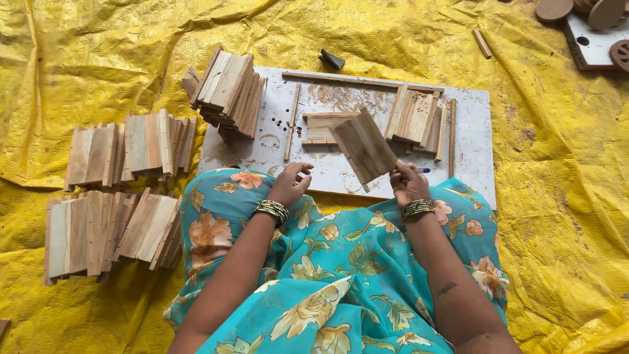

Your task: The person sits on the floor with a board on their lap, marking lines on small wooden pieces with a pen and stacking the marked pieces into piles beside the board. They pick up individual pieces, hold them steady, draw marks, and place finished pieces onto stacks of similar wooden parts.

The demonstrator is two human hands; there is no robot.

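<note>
Resting at the board's near edge, the left hand [290, 183] is seen loosely curled, fingers bent inward, nothing held in it; it lies just above the knee, close enough to the work to be brought in when needed. Beside it, at the same near edge, the right hand [407, 183] is closed in a pinch on the lower corner of a slat panel [363, 145], and a blue pen [422, 170] is tucked in the same grip. The panel is held tilted, one corner up, lifted clear of the board [472, 131], apparently so its face can be looked over.

Under and behind the panel, a partly built frame [321, 128] is laid flat at the board's middle, with a thin strip [292, 122] set along its left, seemingly as a stop. Toward the right edge, loose slats [416, 118] are leaned together within easy reach, and a long strip [357, 81] is laid along the far edge.

At the far left corner a stack [228, 88] overhangs the board. Off the board, on the yellow sheet [98, 59], further piles [124, 152] are fanned out in rows to the left, kept apart from the working surface.
</note>
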